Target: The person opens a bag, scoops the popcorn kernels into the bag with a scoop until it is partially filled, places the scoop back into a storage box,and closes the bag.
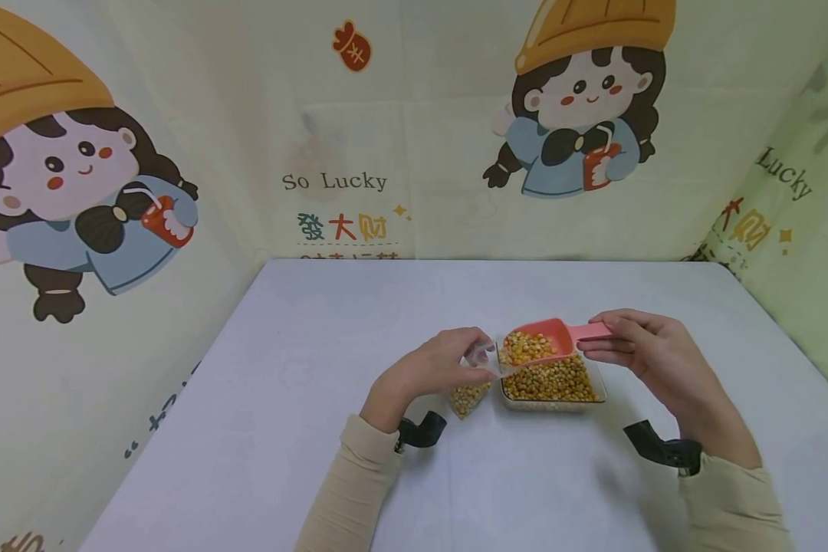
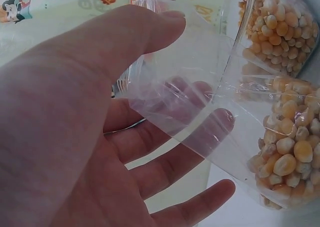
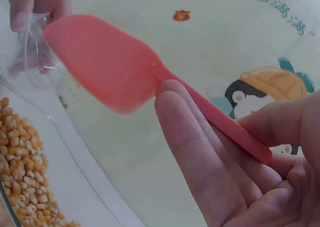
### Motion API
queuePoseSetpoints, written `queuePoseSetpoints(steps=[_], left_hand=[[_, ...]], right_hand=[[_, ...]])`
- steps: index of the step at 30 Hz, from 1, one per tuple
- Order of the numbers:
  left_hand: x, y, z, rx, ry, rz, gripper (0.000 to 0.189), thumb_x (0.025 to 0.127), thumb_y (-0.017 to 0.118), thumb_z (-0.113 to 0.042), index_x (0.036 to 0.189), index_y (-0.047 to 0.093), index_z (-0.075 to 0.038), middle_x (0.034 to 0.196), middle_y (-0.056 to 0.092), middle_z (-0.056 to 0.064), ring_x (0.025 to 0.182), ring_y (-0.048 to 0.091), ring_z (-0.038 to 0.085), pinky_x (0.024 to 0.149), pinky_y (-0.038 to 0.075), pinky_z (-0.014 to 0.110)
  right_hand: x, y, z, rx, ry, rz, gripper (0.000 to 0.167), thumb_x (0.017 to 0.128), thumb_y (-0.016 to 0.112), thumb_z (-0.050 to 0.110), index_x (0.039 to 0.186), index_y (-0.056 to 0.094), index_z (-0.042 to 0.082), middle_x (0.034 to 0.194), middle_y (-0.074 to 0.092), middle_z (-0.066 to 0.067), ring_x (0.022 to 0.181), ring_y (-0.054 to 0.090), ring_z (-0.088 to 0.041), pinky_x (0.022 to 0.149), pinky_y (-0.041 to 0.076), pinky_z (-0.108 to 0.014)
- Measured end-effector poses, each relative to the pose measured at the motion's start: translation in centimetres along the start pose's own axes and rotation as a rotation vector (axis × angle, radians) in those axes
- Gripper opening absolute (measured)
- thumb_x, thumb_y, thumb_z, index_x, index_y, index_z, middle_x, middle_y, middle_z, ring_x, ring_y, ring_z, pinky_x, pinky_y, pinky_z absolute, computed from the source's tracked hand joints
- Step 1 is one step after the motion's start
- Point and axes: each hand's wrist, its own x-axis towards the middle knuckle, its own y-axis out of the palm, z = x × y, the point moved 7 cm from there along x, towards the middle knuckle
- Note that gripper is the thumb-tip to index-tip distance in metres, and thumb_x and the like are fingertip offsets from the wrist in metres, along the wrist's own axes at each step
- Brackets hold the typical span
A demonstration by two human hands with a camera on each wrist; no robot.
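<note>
My left hand holds a clear plastic bag by its mouth, thumb on one side and fingers on the other. Corn kernels fill the bag's lower part. In my right hand is the handle of a pink scoop, pinched between thumb and fingers. Kernels lie in the scoop, whose tip is at the bag's mouth. Below the scoop stands a clear rectangular container of corn. The right wrist view shows the scoop's underside, so its load is hidden there.
A white-covered table extends around the bag and container. Behind it hangs a printed cloth with cartoon figures, and more cloth lines both sides. Black wrist mounts are strapped on both forearms.
</note>
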Motion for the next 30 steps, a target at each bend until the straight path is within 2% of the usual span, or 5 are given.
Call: queuePoseSetpoints(steps=[5,10,13,21,30], left_hand=[[0.1,0.1,0.0,0.005,0.005,0.000,0.048,0.092,0.070,-0.037,0.130,0.056,-0.012,0.118,0.063,-0.001,0.100,0.056,0.008,0.083,0.050,0.022],[0.2,0.1,0.0,0.007,0.008,0.000,0.048,0.092,0.068,-0.039,0.130,0.056,-0.012,0.117,0.063,-0.001,0.099,0.057,0.008,0.083,0.050,0.022],[0.2,0.1,0.0,0.006,0.012,-0.002,0.049,0.092,0.068,-0.039,0.130,0.056,-0.012,0.115,0.062,-0.002,0.098,0.057,0.010,0.081,0.049,0.021],[0.1,0.0,-0.1,-0.024,0.008,-0.008,0.045,0.091,0.070,-0.038,0.127,0.057,-0.013,0.111,0.062,-0.003,0.097,0.056,0.009,0.081,0.050,0.022],[-0.1,-0.2,0.0,-0.056,0.000,-0.012,0.042,0.091,0.070,-0.034,0.126,0.058,-0.014,0.108,0.062,-0.005,0.095,0.056,0.009,0.079,0.050,0.022]], right_hand=[[-0.1,0.6,0.3,-0.153,0.009,-0.034,0.037,0.102,0.055,0.025,0.121,0.055,-0.007,0.104,0.075,-0.004,0.094,0.075,-0.019,0.082,0.057,-0.027],[-0.5,1.1,0.8,-0.376,0.042,-0.088,0.047,0.102,0.052,0.036,0.126,0.054,-0.004,0.105,0.076,-0.001,0.096,0.074,-0.015,0.082,0.057,-0.021],[-0.8,1.6,1.4,-0.464,0.038,-0.103,0.049,0.103,0.050,0.039,0.127,0.055,-0.002,0.105,0.076,0.000,0.097,0.074,-0.013,0.082,0.055,-0.018],[-1.0,2.9,2.3,-0.563,-0.002,-0.109,0.044,0.103,0.050,0.038,0.126,0.058,0.001,0.104,0.074,-0.001,0.092,0.074,-0.013,0.081,0.055,-0.016],[-1.3,3.0,3.2,-0.635,-0.027,-0.130,0.041,0.103,0.049,0.037,0.126,0.059,0.004,0.105,0.075,-0.004,0.092,0.074,-0.012,0.081,0.052,-0.012]])
